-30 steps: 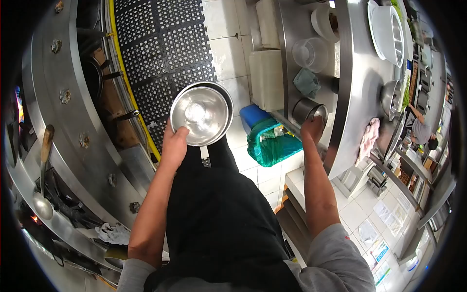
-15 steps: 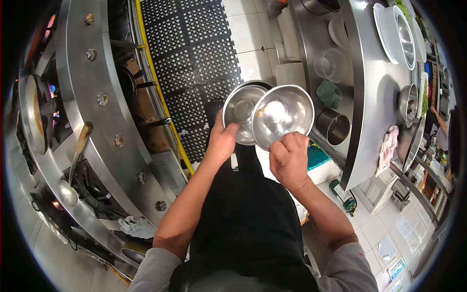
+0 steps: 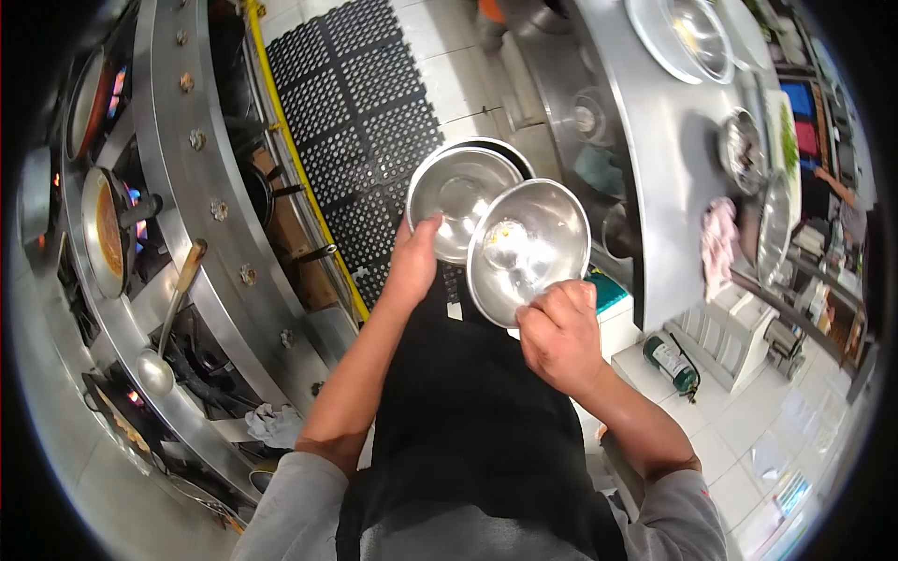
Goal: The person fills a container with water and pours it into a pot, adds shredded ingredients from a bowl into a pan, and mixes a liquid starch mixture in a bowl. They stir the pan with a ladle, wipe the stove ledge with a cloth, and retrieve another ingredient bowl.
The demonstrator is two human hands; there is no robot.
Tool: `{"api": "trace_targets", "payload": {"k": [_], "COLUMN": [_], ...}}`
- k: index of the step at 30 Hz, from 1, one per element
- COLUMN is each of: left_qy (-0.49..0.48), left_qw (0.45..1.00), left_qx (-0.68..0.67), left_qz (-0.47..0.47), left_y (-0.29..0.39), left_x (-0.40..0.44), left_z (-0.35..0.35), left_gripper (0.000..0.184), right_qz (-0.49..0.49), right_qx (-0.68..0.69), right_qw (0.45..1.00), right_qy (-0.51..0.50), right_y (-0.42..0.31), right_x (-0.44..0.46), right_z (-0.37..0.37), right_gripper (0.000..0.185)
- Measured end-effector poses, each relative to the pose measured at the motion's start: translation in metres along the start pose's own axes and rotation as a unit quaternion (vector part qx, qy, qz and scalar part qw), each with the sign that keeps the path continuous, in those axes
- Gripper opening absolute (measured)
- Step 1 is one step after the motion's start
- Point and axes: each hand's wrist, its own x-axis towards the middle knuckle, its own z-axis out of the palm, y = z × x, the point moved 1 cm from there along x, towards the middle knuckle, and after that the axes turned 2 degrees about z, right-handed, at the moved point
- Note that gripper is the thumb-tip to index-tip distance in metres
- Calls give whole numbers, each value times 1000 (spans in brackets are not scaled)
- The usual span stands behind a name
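Observation:
My left hand (image 3: 416,257) is closed on the rim of a steel mixing bowl (image 3: 444,192), thumb over the edge. A second round vessel (image 3: 522,161) shows as a dark crescent behind that bowl; whether the hand grips it too I cannot tell. My right hand (image 3: 564,332) is closed in a pinch on the near rim of another steel bowl (image 3: 538,266), tilted with its inside facing me. Small yellowish specks lie at its bottom. The right bowl overlaps the edge of the left one.
On the left stove (image 3: 182,252), a frying pan (image 3: 105,234) sits over flame and a wooden-handled ladle (image 3: 168,323) lies across it. The steel counter (image 3: 659,178) at right bears bowls and a pink cloth (image 3: 717,238). A green cylinder (image 3: 671,365) lies on the floor.
My view has shifted, with the counter and stove now placed differently. Both bowls stay in my hands; the right one is turned more toward me and sits lower in view.

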Motion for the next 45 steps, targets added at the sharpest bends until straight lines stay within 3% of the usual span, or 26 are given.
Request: {"api": "trace_targets", "payload": {"k": [3, 5, 6, 7, 8, 9, 11, 13, 15, 16, 17, 18, 19, 21, 23, 25, 26, 27, 30, 32, 33, 34, 37, 39, 40, 45], "left_qy": [-58, -82, -80, -104, -127, -150, -160, -183, -162, -134, -104, -130, -154, -204, -220, -202, -226, -245, -279, -266, -256, -246, -211, -207, -209, -161], "left_qw": [994, 990, 992, 991, 989, 987, 985, 971, 952, 945, 936, 937, 948, 963, 957, 960, 959, 966, 953, 956, 956, 955, 966, 962, 962, 969], "left_qx": [-89, -115, -94, -80, -67, -56, -1, 93, 176, 208, 236, 234, 207, 145, 177, 183, 154, 82, 82, 43, 41, 42, -34, -58, -59, -150], "left_qz": [-2, 10, -2, 6, 15, 23, 59, 126, 190, 213, 239, 225, 187, 106, 65, 63, 72, 2, 84, 114, 135, 159, 142, 165, 166, 111], "left_y": [9, 38, 60, 72, 82, 91, 109, 114, 127, 131, 137, 127, 127, 129, 123, 102, 100, 97, 65, 81, 85, 89, 114, 119, 122, 139], "left_x": [-3, -20, -35, -44, -49, -56, -73, -81, -103, -116, -123, -113, -122, -147, -160, -155, -158, -165, -134, -156, -160, -162, -179, -179, -181, -202], "left_z": [8, 18, 26, 30, 35, 42, 59, 74, 95, 107, 121, 124, 133, 157, 173, 176, 180, 180, 155, 154, 150, 147, 142, 129, 123, 112], "left_gripper": [53, 55, 56, 56, 56, 56, 54, 53, 57, 58, 58, 60, 61, 63, 65, 65, 66, 63, 52, 48, 48, 47, 44, 40, 41, 41], "right_qz": [44, 136, 237, 409, 354, 312, 241, 230, 364, 402, 377, 368, 436, 432, 198, 130, 98, 63, 44, 131, 195, 269, 313, 357, 367, 327], "right_qx": [7, 94, 132, 341, 399, 507, 651, 699, 654, 613, 600, 563, 440, 279, 100, 10, 5, 1, -12, 5, 12, 9, -127, -216, -272, -163], "right_qw": [999, 981, 951, 820, 792, 710, 533, 391, 338, 347, 400, 501, 618, 777, 918, 964, 971, 976, 948, 928, 925, 928, 922, 892, 870, 904], "right_qy": [24, 101, 147, 209, 298, 375, 484, 554, 571, 585, 581, 545, 484, 363, 329, 230, 220, 207, 314, 348, 325, 258, 187, 175, 186, 220], "right_y": [-10, -20, -21, -15, -7, 3, 33, 132, 190, 167, 147, 117, 93, 46, 25, 14, 7, -2, 5, 65, 97, 136, 231, 248, 236, 271], "right_x": [-40, -76, -110, -164, -190, -221, -296, -411, -466, -444, -421, -385, -355, -294, -243, -211, -198, -189, -184, -186, -180, -174, -150, -135, -131, -128], "right_z": [-77, -141, -168, -186, -204, -213, -199, -108, -24, -29, -43, -74, -100, -146, -167, -173, -180, -190, -217, -215, -212, -204, -156, -130, -129, -110], "right_gripper": [19, 20, 22, 20, 27, 48, 53, 49, 44, 48, 49, 46, 36, 15, 17, 24, 29, 34, 45, 39, 34, 41, 49, 53, 45, 29]}}
